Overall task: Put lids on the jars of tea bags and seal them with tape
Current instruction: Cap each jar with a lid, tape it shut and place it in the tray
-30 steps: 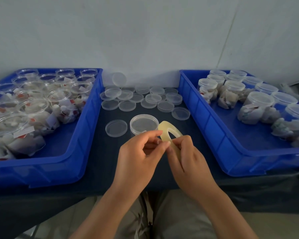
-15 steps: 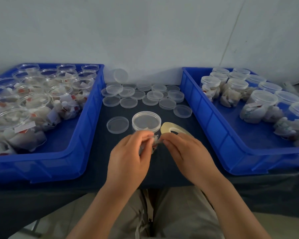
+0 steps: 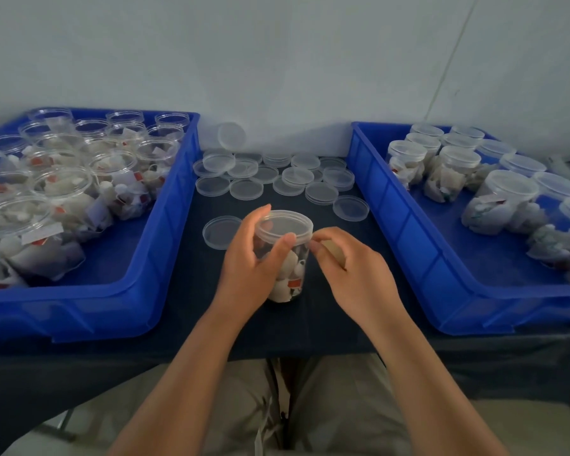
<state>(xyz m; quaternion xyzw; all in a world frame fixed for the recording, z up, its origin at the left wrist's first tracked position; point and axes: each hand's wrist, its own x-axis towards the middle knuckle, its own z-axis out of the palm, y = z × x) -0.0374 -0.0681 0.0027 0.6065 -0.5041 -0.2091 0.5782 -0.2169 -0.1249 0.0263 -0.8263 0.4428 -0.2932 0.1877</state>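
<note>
A clear jar of tea bags [image 3: 288,274] with a clear lid [image 3: 283,225] on it stands on the dark table between two blue trays. My left hand [image 3: 250,264] grips the jar from its left side, thumb on the front near the lid's rim. My right hand [image 3: 352,274] holds a yellowish roll of tape [image 3: 334,251] against the jar's right side, fingertips at the lid's edge. Most of the roll is hidden under the fingers.
The left blue tray [image 3: 152,258] holds several open jars of tea bags. The right blue tray [image 3: 418,245] holds several lidded jars. Several loose clear lids [image 3: 267,174] lie at the back of the table, and one lid [image 3: 220,232] sits just left of the jar.
Both hands have dropped from in front of the jar and spread to its sides. My left hand now grips the jar; my right has brought the tape roll to the lid's right edge.
</note>
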